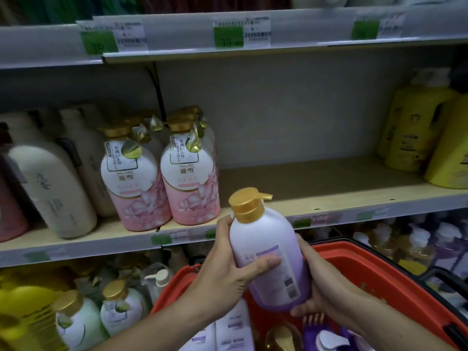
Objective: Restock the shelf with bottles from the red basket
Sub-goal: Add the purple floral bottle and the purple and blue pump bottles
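You hold the purple bottle [268, 252] in both hands above the red basket [374, 272]: your left hand [228, 269] wraps its near side, thumb across the label, while your right hand [321, 292] cups its base. Its gold cap tilts toward the shelf [316, 183], where pink bottles [162, 178] stand at left and yellow bottles [425, 133] far right.

- The bottle [268, 252] sits between my hands, tilted, above the basket [354, 259]: my left hand [228, 272] on its left side, my right hand [321, 292] at its right side and base.
- The basket lies below and before the middle shelf [316, 183] (more bottles lie inside it).
- On that shelf, two front bottles [162, 178] stand left of a bare stretch; further bottles [425, 133] stand at its right end.
- Behind the front pair stand others in rows.
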